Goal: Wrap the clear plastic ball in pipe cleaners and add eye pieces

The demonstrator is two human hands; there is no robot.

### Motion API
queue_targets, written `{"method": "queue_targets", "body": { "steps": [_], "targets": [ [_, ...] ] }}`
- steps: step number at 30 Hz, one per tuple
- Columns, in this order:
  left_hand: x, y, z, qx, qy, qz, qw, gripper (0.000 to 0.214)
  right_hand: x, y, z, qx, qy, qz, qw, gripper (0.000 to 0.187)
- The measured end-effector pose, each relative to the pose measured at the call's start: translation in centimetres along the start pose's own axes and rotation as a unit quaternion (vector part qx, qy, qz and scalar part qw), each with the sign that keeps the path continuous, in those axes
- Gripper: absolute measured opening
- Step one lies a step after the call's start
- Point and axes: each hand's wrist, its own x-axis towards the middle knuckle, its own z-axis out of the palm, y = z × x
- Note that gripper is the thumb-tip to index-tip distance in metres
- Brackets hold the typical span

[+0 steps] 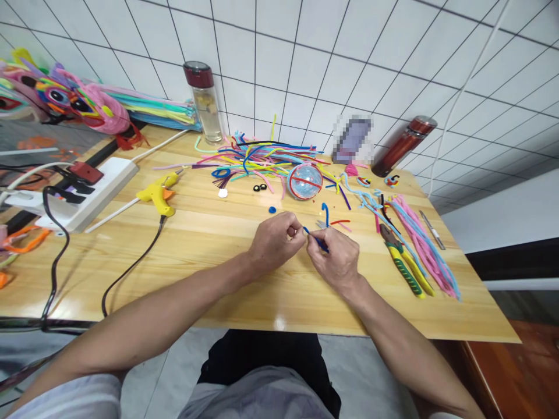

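My left hand (276, 240) and my right hand (335, 256) meet over the middle of the wooden table (209, 279). Both are closed in a pinch on a short blue pipe cleaner (315, 238) that runs between their fingertips. Just beyond the hands lie a curved blue pipe cleaner piece (325, 213), a red piece (339, 222) and a small blue disc (272, 210). A clear ball wrapped in red and blue (304, 181) sits behind them.
A heap of coloured pipe cleaners (262, 157) lies at the back. Pliers with yellow-green handles (404, 263) and pink and blue pipe cleaners (421, 244) are at the right. A yellow glue gun (158, 195), a power strip (87, 195) and two bottles (205, 102) (404, 145) also stand here.
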Motion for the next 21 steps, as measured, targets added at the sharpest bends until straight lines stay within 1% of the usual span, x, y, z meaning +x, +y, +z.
{"method": "queue_targets", "body": {
  "steps": [4,6,7,9,11,13,15,17,21],
  "targets": [
    [0.2,0.3,-0.4,-0.057,-0.028,0.006,0.998,0.009,0.1,0.4,-0.1,0.055,-0.013,0.047,0.997,0.008],
    [0.5,0.4,-0.8,-0.104,-0.059,-0.022,0.993,0.012,0.3,0.7,-0.3,0.081,-0.011,0.052,0.995,0.01],
    [0.8,0.4,-1.0,-0.135,-0.082,-0.047,0.986,0.015,0.4,0.8,-0.4,0.091,-0.012,0.053,0.994,0.01],
    [1.3,0.4,-1.4,-0.203,-0.137,-0.111,0.963,0.021,0.6,1.1,-0.5,0.109,-0.02,0.053,0.992,0.01],
    [1.8,0.3,-1.8,-0.261,-0.19,-0.173,0.931,0.025,0.8,1.4,-0.6,0.124,-0.03,0.049,0.991,0.011],
    [2.2,0.2,-2.1,-0.298,-0.224,-0.222,0.901,0.026,0.8,1.7,-0.7,0.135,-0.032,0.036,0.99,0.012],
    [2.4,0.2,-2.3,-0.324,-0.247,-0.248,0.879,0.025,0.7,1.9,-0.7,0.139,-0.033,0.02,0.99,0.014],
    [2.5,0.2,-2.3,-0.347,-0.263,-0.257,0.863,0.024,0.6,2.0,-0.6,0.137,-0.038,0.011,0.99,0.014],
    [2.5,0.2,-2.3,-0.378,-0.273,-0.275,0.841,0.024,0.5,2.1,-0.6,0.121,-0.047,0.007,0.991,0.014]
  ]
}}
